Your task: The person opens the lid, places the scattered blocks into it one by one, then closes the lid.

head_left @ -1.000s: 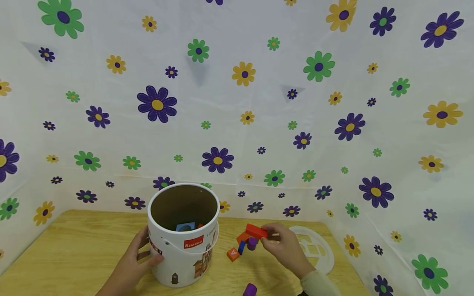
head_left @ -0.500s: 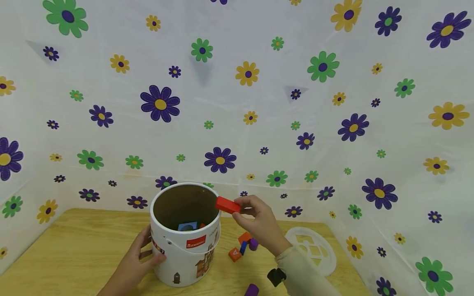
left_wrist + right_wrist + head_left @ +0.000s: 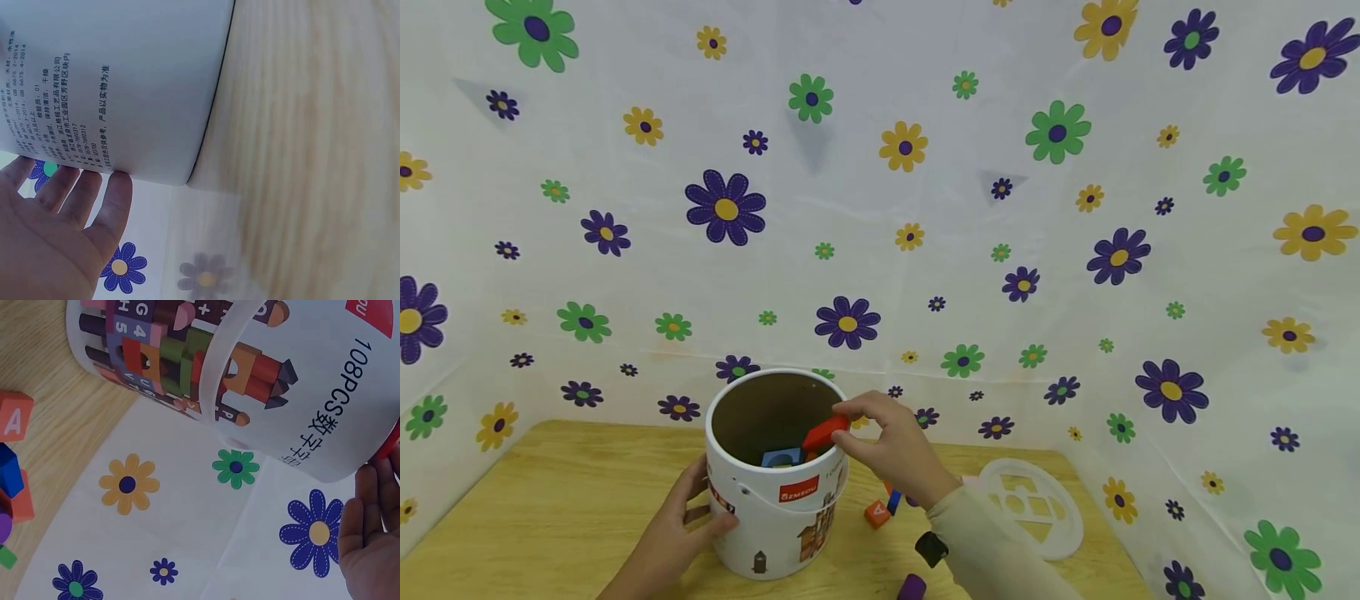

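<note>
A white bucket (image 3: 733,500) printed with pictures of blocks stands upright on the table with its top uncovered. My left hand (image 3: 679,527) rests against its left side, thumb on the front; the left wrist view shows fairly straight fingers (image 3: 115,200) touching the wall. At the right of the rim, my right hand (image 3: 895,446) pinches a red block (image 3: 823,432), which tilts down into the opening. Inside, a light blue block (image 3: 781,457) shows; the bucket's floor is hidden. In the right wrist view only a sliver of the red block (image 3: 389,442) appears.
Right of the bucket lie an orange block lettered A (image 3: 876,514), a blue block (image 3: 894,502) and others partly covered by my right arm. A purple cylinder (image 3: 912,587) lies nearer me. A white lid with cut-outs (image 3: 1070,521) rests at right. Flowered cloth (image 3: 865,192) surrounds the table.
My right hand has lifted the red block from beside the loose blocks and carried it left, over and then down into the bucket's mouth. The left hand stays on the bucket.
</note>
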A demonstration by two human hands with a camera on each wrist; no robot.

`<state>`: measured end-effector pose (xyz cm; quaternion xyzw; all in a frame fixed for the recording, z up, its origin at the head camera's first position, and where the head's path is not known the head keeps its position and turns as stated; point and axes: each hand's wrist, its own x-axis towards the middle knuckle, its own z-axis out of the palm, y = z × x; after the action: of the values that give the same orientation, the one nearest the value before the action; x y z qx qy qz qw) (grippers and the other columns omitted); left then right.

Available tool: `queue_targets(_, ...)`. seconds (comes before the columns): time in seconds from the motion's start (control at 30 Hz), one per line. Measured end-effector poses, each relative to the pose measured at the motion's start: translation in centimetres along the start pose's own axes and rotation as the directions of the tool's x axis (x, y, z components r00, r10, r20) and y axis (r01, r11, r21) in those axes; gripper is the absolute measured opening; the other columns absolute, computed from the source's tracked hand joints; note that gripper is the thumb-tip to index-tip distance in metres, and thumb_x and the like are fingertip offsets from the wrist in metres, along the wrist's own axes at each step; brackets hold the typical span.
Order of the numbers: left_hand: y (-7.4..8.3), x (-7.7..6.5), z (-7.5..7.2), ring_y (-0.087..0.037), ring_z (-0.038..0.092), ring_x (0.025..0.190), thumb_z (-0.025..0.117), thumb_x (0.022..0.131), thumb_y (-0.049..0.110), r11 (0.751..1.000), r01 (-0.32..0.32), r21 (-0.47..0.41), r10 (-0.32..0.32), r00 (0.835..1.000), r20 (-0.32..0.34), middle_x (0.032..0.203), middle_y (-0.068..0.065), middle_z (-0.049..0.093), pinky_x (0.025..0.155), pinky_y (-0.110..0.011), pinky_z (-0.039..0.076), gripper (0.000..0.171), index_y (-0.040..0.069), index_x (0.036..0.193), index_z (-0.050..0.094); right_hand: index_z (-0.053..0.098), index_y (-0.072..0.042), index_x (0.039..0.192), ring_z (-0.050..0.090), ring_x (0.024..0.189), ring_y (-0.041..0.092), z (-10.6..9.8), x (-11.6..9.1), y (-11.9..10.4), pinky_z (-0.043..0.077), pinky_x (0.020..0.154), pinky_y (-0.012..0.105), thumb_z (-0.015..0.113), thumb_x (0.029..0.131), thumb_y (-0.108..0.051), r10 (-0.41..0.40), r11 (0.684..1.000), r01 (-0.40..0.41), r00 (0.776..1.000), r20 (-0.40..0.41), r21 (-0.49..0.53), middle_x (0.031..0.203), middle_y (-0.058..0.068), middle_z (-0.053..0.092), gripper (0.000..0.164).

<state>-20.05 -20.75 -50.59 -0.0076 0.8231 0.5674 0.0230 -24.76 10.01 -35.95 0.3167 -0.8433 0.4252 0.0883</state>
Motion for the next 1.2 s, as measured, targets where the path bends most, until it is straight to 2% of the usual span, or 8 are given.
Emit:
queue_targets(0.13, 0.1, 0.0, 0.0, -0.048, 0.029, 0.149, 0.072, 0.095, 0.049, 1.000, -0.002, 0.008, 0.002, 1.000, 0.004, 0.168, -0.022, 0.020, 0.114, -0.060, 0.042, 0.103, 0.014, 0.166, 0.007, 0.076, -0.019, 0.122, 0.060, 0.116, 0.015, 0.2, 0.2, -0.7, 0.052, 0.104, 0.052, 0.078, 0.094, -0.030, 0.024, 1.000, -0.023, 0.999, 0.042, -0.019, 0.118, -0.010, 0.071, 0.030)
queue_targets(0.27, 0.2, 0.0, 0.0, -0.049, 0.029, 0.148, 0.071, 0.096, 0.048, 1.000, -0.007, 0.020, 0.007, 1.000, 0.006, 0.167, -0.023, 0.020, 0.114, -0.060, 0.043, 0.102, 0.012, 0.166, 0.006, 0.075, -0.019, 0.124, 0.059, 0.117, 0.015, 0.1, 0.3, -1.1, 0.051, 0.103, 0.049, 0.077, 0.095, -0.031, 0.016, 0.999, -0.013, 0.996, 0.085, -0.030, 0.120, -0.009, 0.070, 0.031)
queue_targets(0.4, 0.4, -0.1, -0.1, -0.049, 0.028, 0.149, 0.071, 0.096, 0.048, 1.000, 0.003, 0.014, -0.003, 1.000, 0.011, 0.168, -0.023, 0.019, 0.113, -0.060, 0.043, 0.103, 0.012, 0.166, 0.005, 0.075, -0.019, 0.125, 0.059, 0.120, 0.015, -0.4, -0.1, -0.8, 0.050, 0.106, 0.051, 0.077, 0.095, -0.029, -0.020, 0.999, 0.022, 0.998, 0.067, -0.032, 0.123, -0.009, 0.070, 0.032)
queue_targets(0.57, 0.5, -0.1, -0.3, -0.049, 0.027, 0.149, 0.070, 0.096, 0.050, 1.000, 0.017, 0.000, -0.017, 1.000, 0.016, 0.168, -0.023, 0.018, 0.114, -0.061, 0.042, 0.103, 0.014, 0.166, 0.004, 0.073, -0.017, 0.126, 0.061, 0.119, 0.014, -1.9, -1.5, 1.5, 0.053, 0.105, 0.051, 0.076, 0.096, -0.027, -0.045, 0.996, 0.045, 0.999, 0.013, -0.074, 0.124, -0.010, 0.069, 0.031)
queue_targets(0.73, 0.2, 0.0, -0.3, -0.048, 0.026, 0.150, 0.070, 0.095, 0.051, 1.000, 0.020, -0.003, -0.020, 1.000, 0.024, 0.169, -0.022, 0.017, 0.114, -0.061, 0.041, 0.104, 0.014, 0.166, 0.004, 0.069, -0.018, 0.129, 0.062, 0.111, 0.014, -4.5, -4.3, 5.9, 0.056, 0.098, 0.043, 0.075, 0.097, -0.024, 0.064, 0.984, -0.057, 0.997, 0.040, -0.166, 0.121, -0.009, 0.066, 0.033)
queue_targets(0.83, -0.1, 0.1, -0.4, -0.047, 0.025, 0.151, 0.070, 0.096, 0.051, 1.000, 0.023, -0.010, -0.023, 0.999, 0.033, 0.169, -0.021, 0.016, 0.115, -0.062, 0.040, 0.103, 0.016, 0.167, 0.003, 0.067, -0.015, 0.130, 0.063, 0.113, 0.020, -6.2, -6.2, 9.3, 0.055, 0.100, 0.046, 0.074, 0.097, -0.024, 0.185, 0.948, -0.161, 0.981, 0.065, -0.276, 0.123, -0.004, 0.065, 0.035)
queue_targets(0.97, -0.2, 0.3, -0.7, -0.049, 0.022, 0.151, 0.069, 0.097, 0.050, 1.000, 0.025, -0.008, -0.025, 0.999, 0.046, 0.169, -0.023, 0.014, 0.116, -0.065, 0.038, 0.104, 0.016, 0.167, 0.000, 0.067, -0.007, 0.130, 0.062, 0.118, 0.030, -8.1, -8.4, 13.3, 0.053, 0.103, 0.053, 0.076, 0.095, -0.022, 0.326, 0.877, -0.272, 0.942, 0.076, -0.396, 0.129, 0.007, 0.065, 0.039)
queue_targets(1.2, 0.1, 0.4, -0.1, -0.049, 0.021, 0.151, 0.069, 0.096, 0.051, 0.999, 0.052, -0.017, -0.051, 0.997, 0.055, 0.169, -0.024, 0.014, 0.117, -0.066, 0.036, 0.106, 0.016, 0.167, -0.001, 0.066, 0.001, 0.129, 0.059, 0.122, 0.040, -9.0, -11.3, 17.1, 0.048, 0.108, 0.057, 0.079, 0.090, -0.016, 0.420, 0.792, -0.314, 0.902, 0.094, -0.524, 0.126, 0.016, 0.065, 0.044)
